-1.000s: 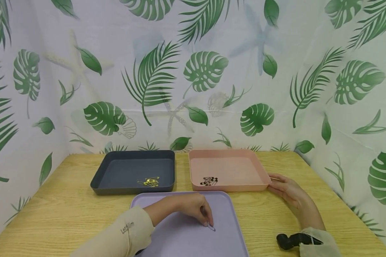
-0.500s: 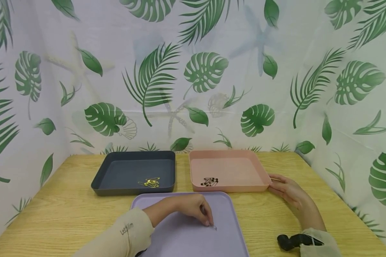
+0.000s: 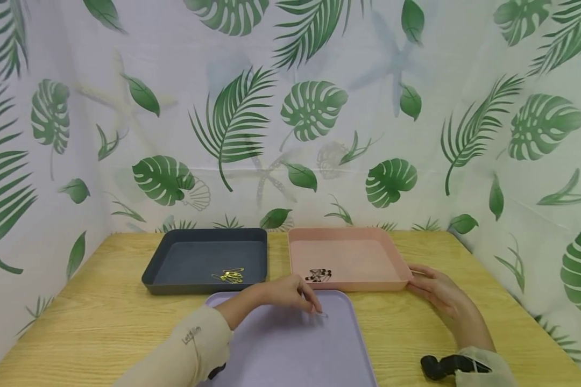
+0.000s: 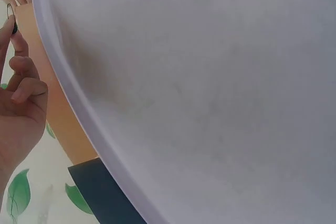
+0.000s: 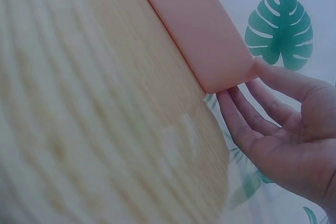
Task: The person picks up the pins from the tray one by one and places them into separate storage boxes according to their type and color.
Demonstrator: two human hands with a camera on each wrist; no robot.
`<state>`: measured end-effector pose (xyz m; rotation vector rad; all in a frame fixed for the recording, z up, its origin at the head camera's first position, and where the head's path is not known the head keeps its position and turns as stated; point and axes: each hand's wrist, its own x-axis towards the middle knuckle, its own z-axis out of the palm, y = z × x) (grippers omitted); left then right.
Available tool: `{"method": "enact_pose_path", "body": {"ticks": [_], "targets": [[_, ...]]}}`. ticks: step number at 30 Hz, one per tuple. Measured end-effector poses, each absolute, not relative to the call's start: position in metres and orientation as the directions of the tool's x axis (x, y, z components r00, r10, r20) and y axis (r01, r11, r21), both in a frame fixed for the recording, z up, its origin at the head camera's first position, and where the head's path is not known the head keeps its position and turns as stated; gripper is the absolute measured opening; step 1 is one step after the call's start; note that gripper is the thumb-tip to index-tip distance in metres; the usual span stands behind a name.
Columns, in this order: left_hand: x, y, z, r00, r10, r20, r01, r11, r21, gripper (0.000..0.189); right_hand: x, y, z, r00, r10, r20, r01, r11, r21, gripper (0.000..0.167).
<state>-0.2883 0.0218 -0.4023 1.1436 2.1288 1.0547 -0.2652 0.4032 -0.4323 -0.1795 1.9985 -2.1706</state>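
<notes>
A small safety pin (image 3: 323, 314) is pinched between the thumb and fingertips of my left hand (image 3: 290, 294), over the far part of the purple tray (image 3: 290, 349). The left wrist view shows the pin (image 4: 11, 19) upright at the fingertips, its dark end lowest. My right hand (image 3: 438, 293) holds the near right corner of the pink tray (image 3: 363, 285); in the right wrist view its thumb (image 5: 278, 80) is at the rim and the fingers are at the lower edge. Black safety pins (image 3: 318, 275) lie in the pink tray.
Left of the pink tray stands a dark blue tray (image 3: 184, 282) with several gold safety pins (image 3: 231, 276). All the trays are on a wooden table (image 3: 92, 322). A leaf-patterned sheet (image 3: 329, 204) closes off the back and sides.
My left hand has moved away from me across the purple tray, toward the pink tray, carrying the pin. The right hand has stayed at the pink tray's corner.
</notes>
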Motion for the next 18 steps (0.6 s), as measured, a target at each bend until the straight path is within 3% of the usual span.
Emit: {"method": "enact_pose_path", "body": {"ticks": [11, 18], "targets": [[-0.299, 0.023, -0.398, -0.606, 0.796, 0.002, 0.413, 0.313, 0.855, 0.012, -0.266, 0.402, -0.431, -0.980, -0.194, -0.043, 0.053, -0.046, -0.998, 0.057], [-0.304, 0.030, -0.394, -0.674, 0.739, -0.016, 0.372, 0.358, 0.857, 0.013, -0.265, 0.404, -0.432, -0.979, -0.197, -0.054, 0.065, -0.053, -0.996, 0.058]]}}
